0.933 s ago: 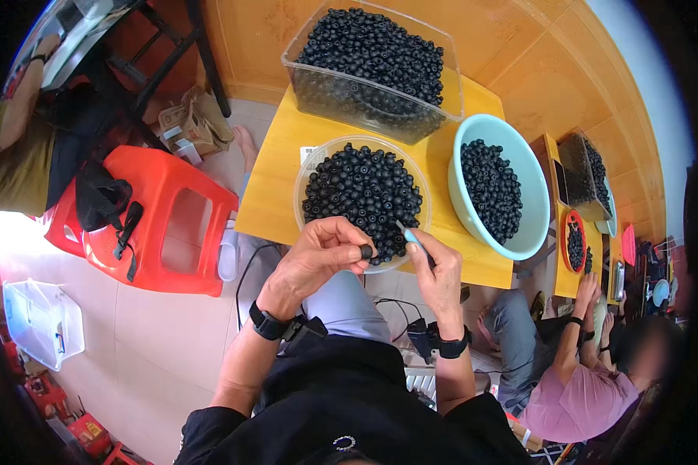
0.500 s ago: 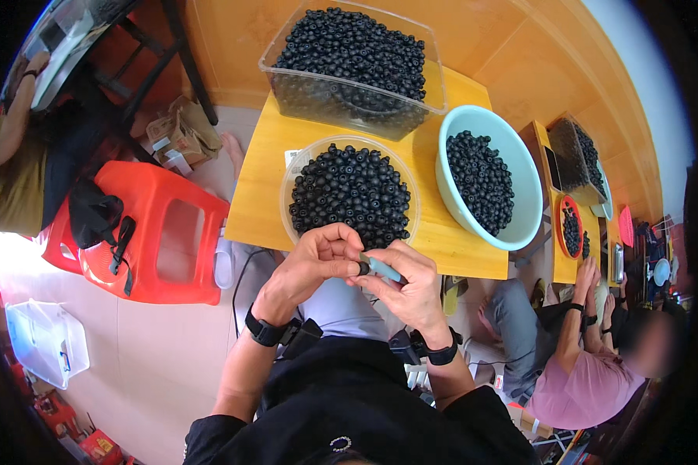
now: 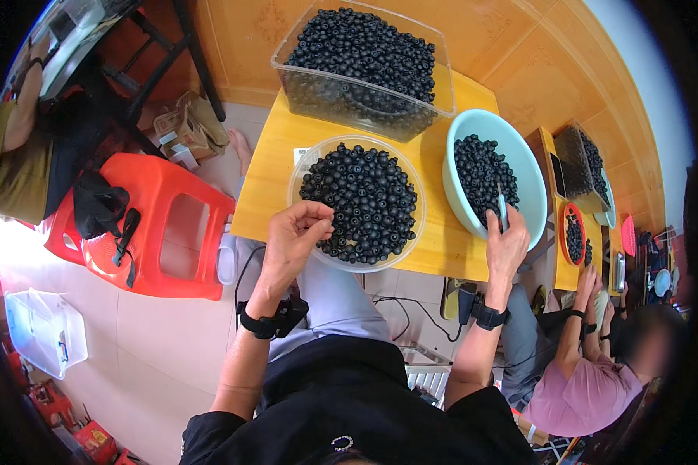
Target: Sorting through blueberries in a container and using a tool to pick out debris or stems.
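Many round black beads point(image 3: 361, 194), probably light, best side-pinched, adjoin my left hand point(image 3: 293, 239) (hold unclear); right hand point(image 3: 508, 246) grips slim blue tool point(image 3: 503, 211).

I am finding no words or numbers that I can read. Near the left edge of the yellow tabletop point(image 3: 271, 194), a small white label point(image 3: 301, 154) is lying just beside the rim of the round clear tub point(image 3: 295, 182), carrying dark printed marks too small for me to make out. Beyond that same edge, down on the floor, brown packaging point(image 3: 198, 124) is showing white patches, and I am not managing to tell whether they are bearing print. Well apart from the tabletop's near left corner, a red package point(image 3: 93, 438) is showing a yellowish mark, looking too blurred to read.
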{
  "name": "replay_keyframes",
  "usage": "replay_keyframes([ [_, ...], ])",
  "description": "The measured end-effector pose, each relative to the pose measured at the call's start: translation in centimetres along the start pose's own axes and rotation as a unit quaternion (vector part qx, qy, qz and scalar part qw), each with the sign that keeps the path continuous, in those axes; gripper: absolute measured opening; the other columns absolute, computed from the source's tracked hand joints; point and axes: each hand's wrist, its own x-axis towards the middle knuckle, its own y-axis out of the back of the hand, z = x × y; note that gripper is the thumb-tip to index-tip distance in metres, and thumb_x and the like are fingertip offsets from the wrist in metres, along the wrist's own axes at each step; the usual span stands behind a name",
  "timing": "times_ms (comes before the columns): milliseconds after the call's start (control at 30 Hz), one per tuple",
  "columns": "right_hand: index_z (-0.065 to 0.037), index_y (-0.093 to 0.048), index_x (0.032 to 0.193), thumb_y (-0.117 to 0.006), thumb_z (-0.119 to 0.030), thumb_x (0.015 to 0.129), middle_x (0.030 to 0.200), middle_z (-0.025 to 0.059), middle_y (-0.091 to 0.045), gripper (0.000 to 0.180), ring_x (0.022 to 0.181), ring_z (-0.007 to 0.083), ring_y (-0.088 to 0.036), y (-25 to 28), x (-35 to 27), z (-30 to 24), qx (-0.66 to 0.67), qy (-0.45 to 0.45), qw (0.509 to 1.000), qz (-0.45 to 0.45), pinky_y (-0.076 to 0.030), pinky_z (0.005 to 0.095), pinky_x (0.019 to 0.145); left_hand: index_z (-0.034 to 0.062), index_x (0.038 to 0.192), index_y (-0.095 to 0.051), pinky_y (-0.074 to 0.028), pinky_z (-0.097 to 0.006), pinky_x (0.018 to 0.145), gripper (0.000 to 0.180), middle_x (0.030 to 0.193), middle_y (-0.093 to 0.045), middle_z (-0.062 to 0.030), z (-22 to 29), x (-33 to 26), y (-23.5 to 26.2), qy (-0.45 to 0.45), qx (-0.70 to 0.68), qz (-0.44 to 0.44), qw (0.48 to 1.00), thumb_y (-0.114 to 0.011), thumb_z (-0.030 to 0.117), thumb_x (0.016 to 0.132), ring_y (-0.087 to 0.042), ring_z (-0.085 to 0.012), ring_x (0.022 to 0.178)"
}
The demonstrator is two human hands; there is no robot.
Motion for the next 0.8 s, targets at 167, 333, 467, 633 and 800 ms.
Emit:
replay_keyframes([
  [167,-0.002,-0.064,0.102,-0.065,-0.017,0.079,0.083,0.0216,-0.064,0.028,0.076,0.0368,-0.062,-0.9,-0.6,0.3,-0.059,-0.054,0.997,-0.006,-0.047,0.0438,0.066,-0.0002,0.093,-0.064,-0.05,-0.024,0.069,0.014,0.082,-0.063,-0.0047,-1.2,0.3,-1.0,-0.018,0.131,-0.028,0.991,-0.06,-0.003,0.08,-0.061,-0.0105,0.075],
  [333,-0.006,-0.064,0.103,-0.066,-0.022,0.079,0.07,0.0185,-0.063,0.029,0.066,0.0378,-0.062,-1.3,-0.6,0.5,-0.098,-0.057,0.994,0.0,-0.047,0.0454,0.059,0.0069,0.093,-0.067,-0.049,-0.033,0.073,0.026,0.087,-0.06,-0.0081,-2.1,0.9,-2.8,-0.192,0.377,-0.161,0.892,-0.059,-0.005,0.072,-0.06,-0.0262,0.083],
  [467,-0.008,-0.064,0.103,-0.065,-0.021,0.08,0.069,0.0161,-0.064,0.027,0.067,0.0337,-0.063,-1.0,-0.7,-0.1,-0.094,-0.093,0.991,-0.017,-0.048,0.0416,0.062,0.0032,0.088,-0.064,-0.047,-0.038,0.074,0.02,0.087,-0.054,-0.0098,-2.7,1.3,-3.2,-0.235,0.439,-0.191,0.846,-0.056,-0.005,0.071,-0.055,-0.0299,0.087],
  [633,-0.005,-0.063,0.097,-0.065,-0.02,0.079,0.072,0.0195,-0.063,0.023,0.066,0.0374,-0.062,-1.4,-0.9,0.7,-0.087,-0.053,0.995,0.002,-0.047,0.0455,0.058,0.0012,0.087,-0.059,-0.047,-0.039,0.073,0.018,0.086,-0.053,-0.0115,-2.6,1.6,-3.1,-0.237,0.429,-0.192,0.85,-0.059,-0.003,0.07,-0.055,-0.0314,0.085],
  [800,-0.006,-0.065,0.1,-0.064,-0.018,0.081,0.069,0.0144,-0.064,0.023,0.066,0.0311,-0.063,-1.6,-0.9,0.7,-0.105,-0.056,0.993,0.0,-0.048,0.0399,0.062,-0.0018,0.09,-0.058,-0.049,-0.036,0.068,0.016,0.085,-0.058,-0.0097,-2.3,1.5,-2.7,-0.233,0.36,-0.152,0.891,-0.062,-0.002,0.074,-0.061,-0.0264,0.078],
])
